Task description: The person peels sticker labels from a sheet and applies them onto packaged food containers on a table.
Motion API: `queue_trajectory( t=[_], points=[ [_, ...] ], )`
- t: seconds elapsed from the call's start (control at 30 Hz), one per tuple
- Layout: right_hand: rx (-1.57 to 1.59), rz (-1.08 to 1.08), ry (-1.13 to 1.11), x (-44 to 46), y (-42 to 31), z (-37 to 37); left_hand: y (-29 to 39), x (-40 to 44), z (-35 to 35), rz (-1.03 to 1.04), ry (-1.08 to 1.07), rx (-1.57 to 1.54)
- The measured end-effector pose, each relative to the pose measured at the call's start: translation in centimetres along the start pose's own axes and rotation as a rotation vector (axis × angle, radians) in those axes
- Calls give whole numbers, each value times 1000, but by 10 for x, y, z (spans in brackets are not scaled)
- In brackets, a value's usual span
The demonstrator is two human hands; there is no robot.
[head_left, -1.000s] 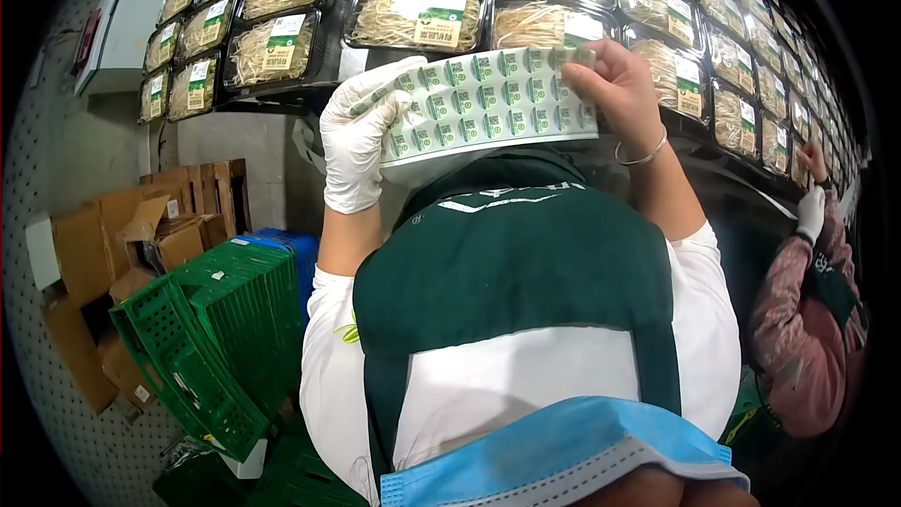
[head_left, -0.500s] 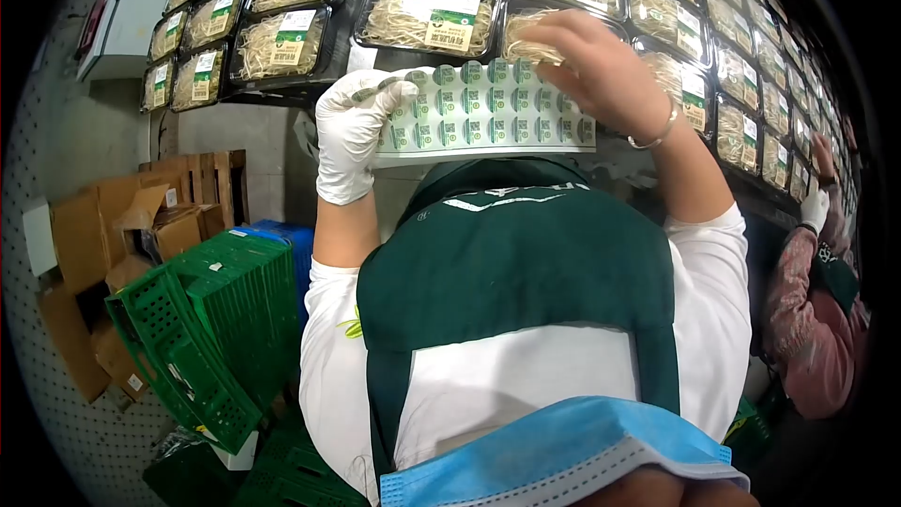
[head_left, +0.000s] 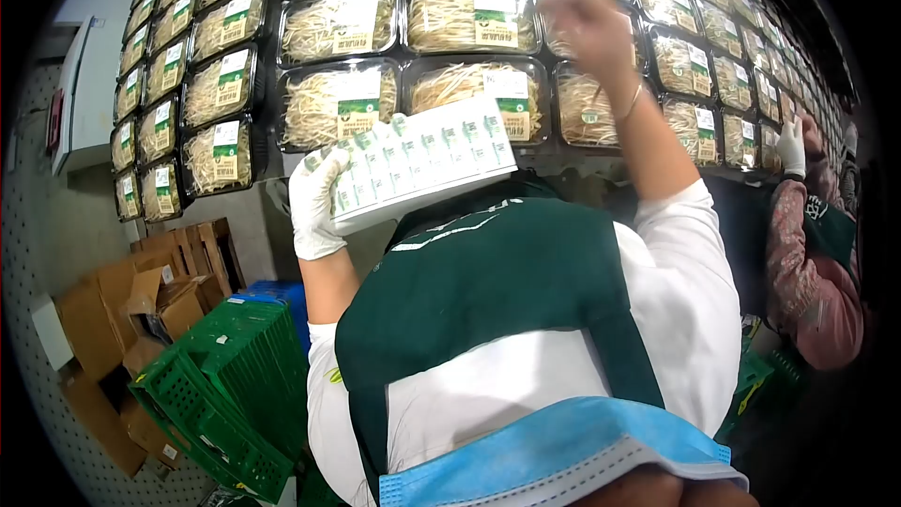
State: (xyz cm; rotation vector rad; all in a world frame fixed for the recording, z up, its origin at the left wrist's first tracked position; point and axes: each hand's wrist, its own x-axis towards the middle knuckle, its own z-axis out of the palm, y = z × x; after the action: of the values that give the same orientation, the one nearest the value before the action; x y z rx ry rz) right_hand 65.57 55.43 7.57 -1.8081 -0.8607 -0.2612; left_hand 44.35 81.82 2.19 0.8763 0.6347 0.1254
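My left hand (head_left: 315, 205), in a white glove, is closed on the left end of a thick stack of sticker sheets (head_left: 427, 167). Rows of small green and white stickers cover its top sheet, which tilts up to the right. My right hand (head_left: 591, 33), bare and with a bracelet at the wrist, is over the black trays with clear lids. Motion smears its fingers, so their grip cannot be made out. Below it sits a tray of bean sprouts (head_left: 584, 99) with a small round green sticker. Another labelled tray (head_left: 474, 19) lies left of this hand.
Rows of labelled sprout trays (head_left: 340, 23) cover the table ahead. At lower left stand green crates (head_left: 221, 394) and opened cardboard boxes (head_left: 99, 329). To the right, a co-worker in a pink sleeve (head_left: 798, 263) reaches with a gloved hand (head_left: 791, 147) toward the trays.
My right hand has left the sticker sheets and moved forward over the trays. The stack in my left hand has tilted, and more rows of trays have come into view.
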Motion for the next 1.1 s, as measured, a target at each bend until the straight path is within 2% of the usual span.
queue_trajectory(
  t=[0.03, 0.1, 0.17, 0.23, 0.3, 0.37, 0.43, 0.5, 0.57, 0.6, 0.63, 0.7, 0.73, 0.77, 0.9, 0.93, 0.97, 1.1],
  points=[
    [61, 328, 91, 23, 29, -19, -1, 3, -4, -3, 18, -1],
    [-115, 640, 185, 48, 119, -44, -2, 5, -3, 44, 79, 37],
    [-424, 652, 18, 57, 162, -48, 3, 5, 2, 56, 112, 72],
    [-690, 601, -27, 56, 183, -40, 5, 5, 3, 63, 151, 109],
    [-967, 527, -100, 56, 186, -32, 5, 7, 2, 96, 203, 147],
    [-1203, 565, -251, 62, 173, -48, 5, 5, 2, 91, 233, 160],
    [-1326, 514, -114, 67, 195, -73, 6, 3, 0, 109, 251, 151],
    [-1101, 410, -18, 88, 225, -84, 6, 0, 2, 125, 285, 130],
    [-607, 497, 24, 114, 250, -70, 3, 0, -1, 123, 292, 115],
    [-515, 503, 17, 132, 282, -68, 3, -2, 1, 127, 299, 113],
    [-585, 458, 282, 140, 273, -42, 5, -3, 4, 125, 307, 118],
    [-866, 454, 264, 157, 254, -25, 6, -8, 5, 127, 328, 124],
    [-966, 348, 252, 157, 280, -19, 4, -10, 4, 142, 355, 132],
    [-959, 347, 248, 158, 285, -27, 4, -12, 4, 157, 381, 140],
    [-1229, 518, -96, 168, 276, -71, 5, -22, 2, 162, 484, 116],
    [-1260, 522, -112, 176, 275, -74, 3, -22, -1, 170, 508, 109],
    [-1222, 504, -81, 188, 278, -74, 2, -23, -3, 174, 517, 100],
    [-739, 401, 66, 249, 305, -29, 4, -28, 2, 192, 549, 136]
  ],
)
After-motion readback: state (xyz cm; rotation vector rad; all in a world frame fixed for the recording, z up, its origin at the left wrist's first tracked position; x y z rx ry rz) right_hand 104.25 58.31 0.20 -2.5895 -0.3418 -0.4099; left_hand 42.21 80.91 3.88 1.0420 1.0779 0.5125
